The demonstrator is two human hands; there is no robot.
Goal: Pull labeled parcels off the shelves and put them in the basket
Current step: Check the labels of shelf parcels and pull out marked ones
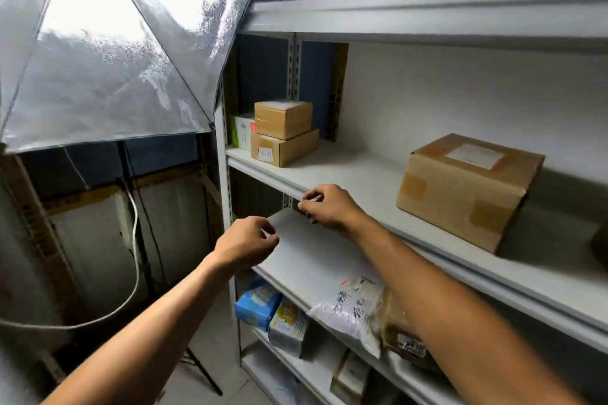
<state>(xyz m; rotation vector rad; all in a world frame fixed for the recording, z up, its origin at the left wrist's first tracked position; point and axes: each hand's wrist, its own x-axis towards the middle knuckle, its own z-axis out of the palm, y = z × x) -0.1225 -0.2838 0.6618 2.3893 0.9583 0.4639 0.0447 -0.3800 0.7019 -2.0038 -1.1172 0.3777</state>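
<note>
My left hand (246, 242) and my right hand (324, 205) both reach toward the far left end of the grey metal shelving unit (427, 15), their fingers curled; whether they pinch anything I cannot tell, since the fingertips are blurred and face away from me. The right one sits at the front lip of the middle shelf board (362, 181), the left just beside the corner of the lower shelf board (306, 250). My right forearm covers part of a brown parcel with a printed label (406, 339) on that lower board, so its shape is hard to make out. Touching it on the left lies a white plastic mailer bag with dark handwriting (348, 309), hanging over the board's edge. On the middle board stands a large brown cardboard box with a white label on top and tape patches (467, 191), well apart from a stack of two small brown cardboard boxes (283, 133) at the far end; a green-and-white carton (241, 131) is half hidden behind that stack. Below, a blue packet (258, 306) and a pale box (288, 327) are partly cut off by the shelf above. A silver reflective lamp umbrella (98, 76) fills the upper left, overexposed.
</note>
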